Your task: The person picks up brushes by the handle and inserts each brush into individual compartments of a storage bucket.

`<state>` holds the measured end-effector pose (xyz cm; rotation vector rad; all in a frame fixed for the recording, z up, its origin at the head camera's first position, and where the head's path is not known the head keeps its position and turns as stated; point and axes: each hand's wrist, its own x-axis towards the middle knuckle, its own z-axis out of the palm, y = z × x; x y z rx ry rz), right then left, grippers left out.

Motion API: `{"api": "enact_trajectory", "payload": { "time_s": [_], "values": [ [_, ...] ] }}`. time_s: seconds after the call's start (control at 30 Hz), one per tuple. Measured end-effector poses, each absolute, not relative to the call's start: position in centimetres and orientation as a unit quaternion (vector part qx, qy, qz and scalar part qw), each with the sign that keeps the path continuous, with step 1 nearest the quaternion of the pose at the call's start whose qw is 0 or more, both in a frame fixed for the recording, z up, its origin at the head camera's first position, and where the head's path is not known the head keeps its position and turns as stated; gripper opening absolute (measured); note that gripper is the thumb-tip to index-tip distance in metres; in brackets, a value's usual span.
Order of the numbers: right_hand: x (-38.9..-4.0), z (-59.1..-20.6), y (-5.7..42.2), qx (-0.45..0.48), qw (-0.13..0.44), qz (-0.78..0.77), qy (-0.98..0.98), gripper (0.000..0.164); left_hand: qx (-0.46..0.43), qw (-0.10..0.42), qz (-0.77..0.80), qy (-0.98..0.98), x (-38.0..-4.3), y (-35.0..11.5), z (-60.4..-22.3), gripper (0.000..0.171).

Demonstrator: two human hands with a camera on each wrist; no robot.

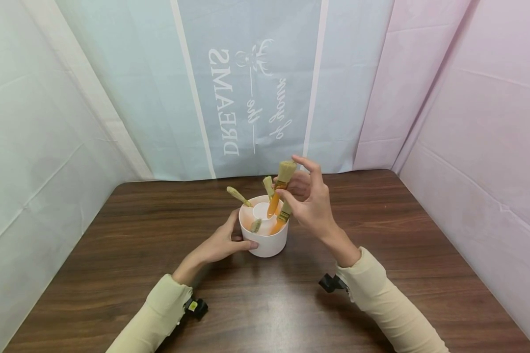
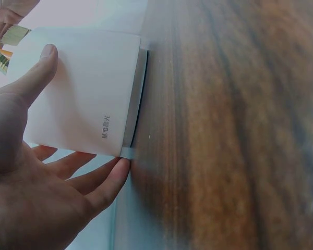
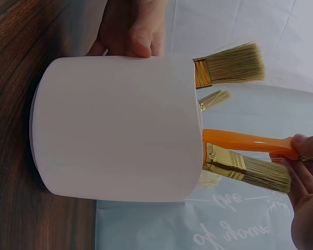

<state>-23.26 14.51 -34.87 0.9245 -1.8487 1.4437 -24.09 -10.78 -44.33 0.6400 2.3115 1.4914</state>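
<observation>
A white round desk organizer (image 1: 269, 247) stands upright on the table, with my left hand (image 1: 221, 242) gripping its side. The left wrist view shows the thumb on the near wall and the fingers round the other side. Above it, my right hand (image 1: 314, 203) pinches an orange-handled paintbrush (image 1: 286, 171), bristles up. In the right wrist view its orange handle (image 3: 245, 140) reaches down behind the organizer's rim; the handle's end is hidden. Several other paintbrushes lean in the organizer, among them a wide one (image 1: 285, 214) at the right and a slim one (image 1: 237, 195) at the left.
The dark wood table (image 1: 265, 314) extends around the organizer. A pale blue printed cloth (image 1: 265, 88) hangs behind its far edge, with white cloth (image 1: 35, 162) at the left and pinkish cloth (image 1: 481, 137) at the right. Black wrist cameras (image 1: 331, 283) sit on both sleeves.
</observation>
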Motion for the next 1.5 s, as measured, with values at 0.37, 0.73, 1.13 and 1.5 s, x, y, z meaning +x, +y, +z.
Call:
{"api": "enact_trajectory", "payload": {
  "time_s": [0.37, 0.73, 1.13, 1.5],
  "values": [
    [-23.12, -34.89, 14.56, 0.343, 0.309, 0.537, -0.706, 0.078, 0.234, 0.158, 0.533, 0.798, -24.08, -10.7, -44.42, 0.1],
    [-23.12, -34.79, 14.58, 0.349, 0.308, 0.53, -0.709, 0.077, 0.229, 0.159, 0.53, 0.8, -24.07, -10.73, -44.52, 0.1],
    [-23.02, -34.58, 14.77, 0.349, 0.301, 0.52, -0.72, 0.081, 0.228, 0.159, 0.532, 0.8, -24.02, -10.68, -44.42, 0.101],
    [-22.91, -34.26, 14.76, 0.351, 0.28, 0.525, -0.723, 0.066, 0.231, 0.156, 0.532, 0.8, -23.96, -10.73, -44.35, 0.101]
  ]
}}
